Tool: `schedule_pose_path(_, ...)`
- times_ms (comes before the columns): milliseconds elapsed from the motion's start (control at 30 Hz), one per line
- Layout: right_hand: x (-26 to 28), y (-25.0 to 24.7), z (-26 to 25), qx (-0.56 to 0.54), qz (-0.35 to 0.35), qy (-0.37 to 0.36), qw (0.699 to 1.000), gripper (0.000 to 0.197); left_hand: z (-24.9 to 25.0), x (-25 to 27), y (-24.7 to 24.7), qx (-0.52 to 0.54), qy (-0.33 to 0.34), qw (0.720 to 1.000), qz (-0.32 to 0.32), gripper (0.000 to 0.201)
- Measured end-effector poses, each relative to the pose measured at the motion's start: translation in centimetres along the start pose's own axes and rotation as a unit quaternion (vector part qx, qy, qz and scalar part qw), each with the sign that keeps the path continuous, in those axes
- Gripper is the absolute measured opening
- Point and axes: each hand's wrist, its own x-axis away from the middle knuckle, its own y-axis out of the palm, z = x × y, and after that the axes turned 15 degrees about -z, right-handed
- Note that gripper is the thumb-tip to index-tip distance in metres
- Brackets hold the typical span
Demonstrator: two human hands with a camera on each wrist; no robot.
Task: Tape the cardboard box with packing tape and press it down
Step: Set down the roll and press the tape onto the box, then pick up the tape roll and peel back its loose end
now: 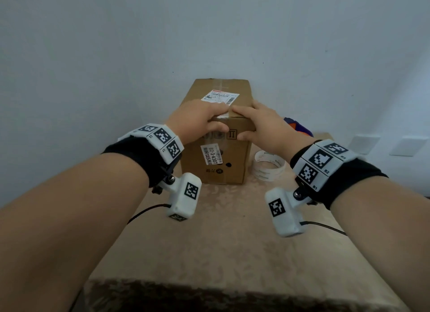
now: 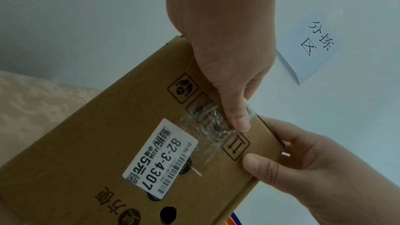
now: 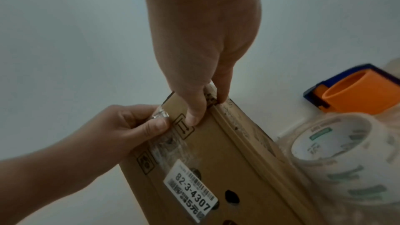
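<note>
on the beige patterned table (image 1: 232, 230) stands the cardboard box (image 1: 235, 165), both hands at its near top edge. the left hand (image 1: 197, 120) curls over the crinkled clear tape (image 2: 207, 122), thumb pressing; the right hand (image 1: 263, 125) pinches the edge. best to rub outward, firmly, flattening wrinkles. the tape roll (image 1: 270, 167) sits just right of the box, glossy, round.

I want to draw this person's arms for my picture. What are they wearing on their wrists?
Each bare forearm has a black wristband. The left wristband and the right wristband each carry white blocks printed with black-and-white square codes. Under each wrist hangs a small white box, the left camera box and the right camera box, each with its own square code and a thin black cable. No sleeves or gloves show.
</note>
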Motion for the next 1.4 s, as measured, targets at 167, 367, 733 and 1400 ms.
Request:
schedule_pose_path(167, -1.4, 0.8, -1.5, -0.019, 0.016, -0.029, 0.999, 0.057, -1.5, 1.6, -1.0, -0.013, -0.012, 1.000, -0.015, 0.041)
schedule_pose_path(367, -4.3, 2.1, -3.7, -0.045, 0.026, -0.042, 0.998, 0.052, -3.8, 2.8, -1.0, -0.002, -0.051, 0.998, 0.020, 0.035)
schedule_pose_path(733, -2.8, 1.2, -3.4, -0.030, -0.009, 0.004, 1.000, 0.060, -2.7, 2.2, -1.0, 0.040, -0.094, 0.994, 0.029, 0.033)
schedule_pose_path(1400, 11.0, 4.1, 8.7, -0.242, 0.065, 0.233, 0.940, 0.038, 9.4, -2.9, 7.4, 0.025, -0.024, 0.991, -0.129, 0.038)
